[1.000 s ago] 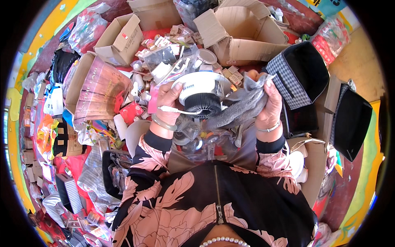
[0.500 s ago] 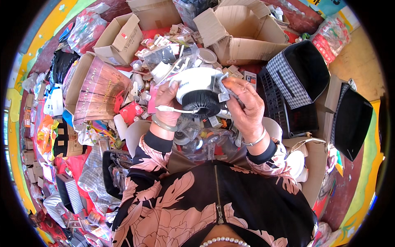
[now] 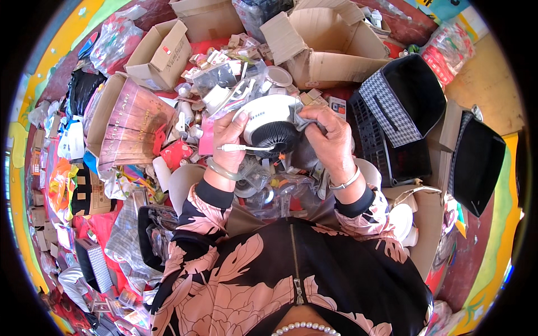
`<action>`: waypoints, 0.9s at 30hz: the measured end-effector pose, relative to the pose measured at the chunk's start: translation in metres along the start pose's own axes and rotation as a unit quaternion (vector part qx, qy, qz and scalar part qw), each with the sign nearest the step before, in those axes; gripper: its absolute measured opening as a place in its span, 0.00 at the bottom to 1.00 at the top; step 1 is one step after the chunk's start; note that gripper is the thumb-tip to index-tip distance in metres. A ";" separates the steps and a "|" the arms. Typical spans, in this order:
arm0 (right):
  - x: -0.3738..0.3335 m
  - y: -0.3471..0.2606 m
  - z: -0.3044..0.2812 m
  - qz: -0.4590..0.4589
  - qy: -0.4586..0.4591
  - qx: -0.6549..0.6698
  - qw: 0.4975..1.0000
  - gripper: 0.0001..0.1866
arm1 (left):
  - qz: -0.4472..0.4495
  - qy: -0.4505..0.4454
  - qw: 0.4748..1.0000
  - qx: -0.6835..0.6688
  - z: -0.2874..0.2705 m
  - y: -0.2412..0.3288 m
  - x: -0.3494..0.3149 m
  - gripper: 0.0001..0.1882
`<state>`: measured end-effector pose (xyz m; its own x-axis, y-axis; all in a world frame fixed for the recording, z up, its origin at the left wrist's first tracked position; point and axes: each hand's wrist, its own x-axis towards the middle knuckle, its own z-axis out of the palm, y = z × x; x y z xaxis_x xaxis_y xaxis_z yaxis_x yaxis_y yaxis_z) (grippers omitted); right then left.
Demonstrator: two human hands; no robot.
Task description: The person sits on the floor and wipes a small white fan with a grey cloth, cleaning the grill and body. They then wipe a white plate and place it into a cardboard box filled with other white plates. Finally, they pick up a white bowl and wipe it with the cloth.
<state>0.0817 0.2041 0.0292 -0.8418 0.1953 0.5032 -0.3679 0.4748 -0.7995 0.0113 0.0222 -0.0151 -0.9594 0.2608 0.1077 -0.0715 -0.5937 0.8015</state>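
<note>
My left hand (image 3: 228,134) is closed on the rim of a round downlight, its thumb lying along the white ring. The downlight (image 3: 274,136) has a black finned heat sink at its back, turned towards me. A white cable with a plug (image 3: 246,148) runs from the fins across to my left fingers. Between the fingers of my right hand (image 3: 332,140) is a bunched grey cloth (image 3: 301,120), which touches the right side of the white ring. The face of the downlight is hidden.
Beyond my hands lies a heap of small boxes and white fittings (image 3: 224,92). Open cardboard boxes (image 3: 347,67) stand behind it. Black bins with a houndstooth pattern (image 3: 392,101) are at the right, near a black crate (image 3: 375,137). Clear plastic wrappings (image 3: 283,190) lie below my hands.
My right hand has moved slightly down and left with the cloth, its fingers more curled. The downlight has tilted a little in my left hand.
</note>
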 end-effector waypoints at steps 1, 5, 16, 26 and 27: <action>-0.001 0.000 -0.001 0.003 0.000 0.005 1.000 0.14 | -0.008 -0.004 1.000 0.003 -0.005 -0.002 0.001 0.16; -0.001 -0.001 -0.005 0.004 -0.008 0.033 0.999 0.12 | -0.011 -0.018 1.000 0.004 0.000 0.004 0.003 0.15; 0.008 0.000 -0.033 0.239 0.023 0.383 0.892 0.16 | -0.034 -0.003 0.998 -0.053 0.000 -0.004 0.008 0.15; 0.001 0.000 0.000 0.046 -0.018 -0.023 0.999 0.13 | -0.013 -0.005 1.000 0.024 -0.003 -0.010 0.004 0.15; 0.001 -0.001 -0.002 0.075 -0.024 0.005 0.997 0.12 | -0.018 -0.003 1.000 0.021 -0.003 -0.010 0.005 0.15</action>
<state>0.0821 0.2052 0.0312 -0.9058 0.2222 0.3608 -0.2390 0.4352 -0.8681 0.0069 0.0270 -0.0238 -0.9550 0.2851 0.0815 -0.0941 -0.5521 0.8284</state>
